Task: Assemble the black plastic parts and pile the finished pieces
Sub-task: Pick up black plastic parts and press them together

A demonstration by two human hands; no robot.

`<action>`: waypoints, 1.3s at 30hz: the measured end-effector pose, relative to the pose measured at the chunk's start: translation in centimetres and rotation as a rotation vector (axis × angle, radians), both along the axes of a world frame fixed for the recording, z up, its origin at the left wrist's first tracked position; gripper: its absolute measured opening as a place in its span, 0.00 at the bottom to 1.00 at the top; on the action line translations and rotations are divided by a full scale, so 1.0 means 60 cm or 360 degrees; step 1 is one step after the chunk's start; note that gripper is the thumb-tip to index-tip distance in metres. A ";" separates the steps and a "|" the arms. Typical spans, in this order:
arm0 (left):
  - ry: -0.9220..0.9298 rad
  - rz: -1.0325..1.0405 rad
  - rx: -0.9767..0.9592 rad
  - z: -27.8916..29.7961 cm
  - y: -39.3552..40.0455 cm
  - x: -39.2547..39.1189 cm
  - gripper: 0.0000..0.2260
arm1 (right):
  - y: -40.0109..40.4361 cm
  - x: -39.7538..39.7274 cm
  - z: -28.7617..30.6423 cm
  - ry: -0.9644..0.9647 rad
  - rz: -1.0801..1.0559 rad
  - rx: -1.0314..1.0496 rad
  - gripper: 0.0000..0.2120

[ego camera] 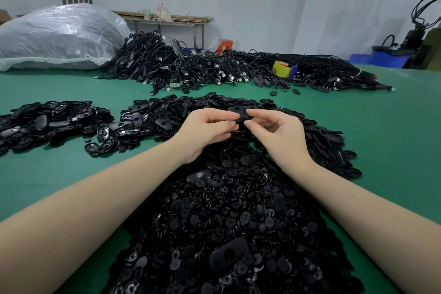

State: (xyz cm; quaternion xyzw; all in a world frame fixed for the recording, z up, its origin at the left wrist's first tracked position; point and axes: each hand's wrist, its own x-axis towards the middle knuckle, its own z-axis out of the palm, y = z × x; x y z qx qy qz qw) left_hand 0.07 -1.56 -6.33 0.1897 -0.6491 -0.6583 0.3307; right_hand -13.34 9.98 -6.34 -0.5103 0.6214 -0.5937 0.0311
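Note:
Both hands meet over the middle of the green table (381,126). My left hand (207,131) grips a black oval plastic shell (241,114) from the left, thumb on top and fingers curled beneath. My right hand (274,126) pinches the same shell from the right with thumb and forefinger. Any small part under the fingertips is hidden. Below my forearms lies a big heap of small round black discs (226,222). Behind the hands spreads a heap of black oval shells (322,141). A separate pile of oval pieces (52,119) lies at the left.
A tangle of black cables with USB plugs (214,64) crosses the back of the table, with a yellow tape roll (281,69) on it. A large clear plastic sack (57,36) sits at the back left. Blue bins (381,57) stand at the back right.

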 end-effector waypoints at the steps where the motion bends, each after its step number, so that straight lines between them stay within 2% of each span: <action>1: -0.0003 0.0000 -0.0009 0.000 0.001 0.000 0.08 | 0.000 0.000 0.000 -0.0019 0.0012 0.0004 0.11; 6: -0.0043 -0.0045 -0.0078 0.000 0.001 0.002 0.05 | 0.000 0.002 0.002 0.0092 0.0064 0.0029 0.08; 12: -0.0074 -0.0052 -0.0131 -0.004 -0.001 0.001 0.04 | -0.001 0.003 0.002 0.0253 0.0064 0.0058 0.09; 15: -0.0085 -0.0047 -0.0163 -0.004 -0.002 0.001 0.05 | -0.002 0.006 0.005 0.0155 0.0080 0.0047 0.08; 24: -0.0074 -0.0025 -0.0226 -0.001 0.002 0.003 0.06 | -0.003 0.000 0.008 -0.0471 0.0258 0.0088 0.03; 34: -0.0076 -0.0014 -0.0257 0.002 0.007 0.006 0.08 | -0.005 -0.003 0.004 -0.0575 0.0388 0.0168 0.02; 39: -0.0094 -0.0045 -0.0175 0.003 0.005 0.004 0.08 | -0.003 -0.009 0.010 -0.0386 0.0386 0.0222 0.05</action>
